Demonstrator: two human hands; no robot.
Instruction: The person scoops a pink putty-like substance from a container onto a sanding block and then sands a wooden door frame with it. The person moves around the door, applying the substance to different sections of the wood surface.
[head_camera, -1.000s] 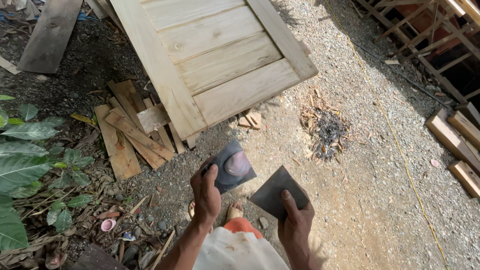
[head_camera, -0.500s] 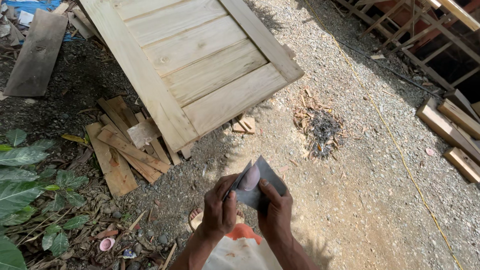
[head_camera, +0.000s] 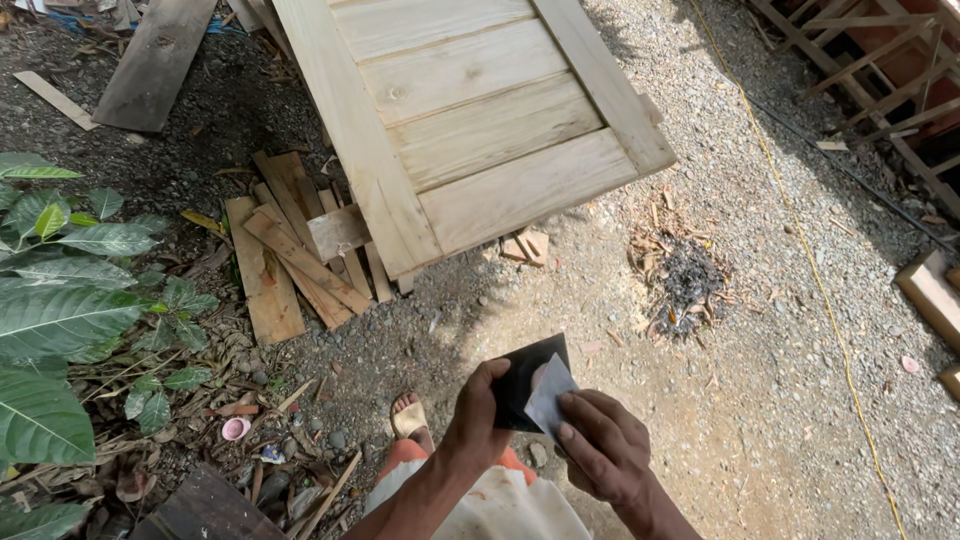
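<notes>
Both of my hands meet low in the middle of the head view, over gravel. My left hand (head_camera: 482, 415) grips a dark square sheet of sandpaper (head_camera: 525, 378) from its left side. My right hand (head_camera: 603, 443) presses on a second, paler grey sheet (head_camera: 549, 396) that lies folded against the dark one. The two sheets overlap between my fingers. Above them a large pale wooden door panel (head_camera: 480, 120) lies tilted on the ground. My sandalled foot (head_camera: 408, 416) shows just left of my left wrist.
Short wood offcuts (head_camera: 285, 250) are piled under the panel's left edge. A burnt patch with ash and chips (head_camera: 685, 275) lies to the right. Broad green leaves (head_camera: 60, 320) fill the left side. A yellow cord (head_camera: 820, 290) crosses the gravel; timber frames (head_camera: 880, 90) stand top right.
A second ago each hand held one sheet apart from the other. The hands came together and the two sheets now overlap between them.
</notes>
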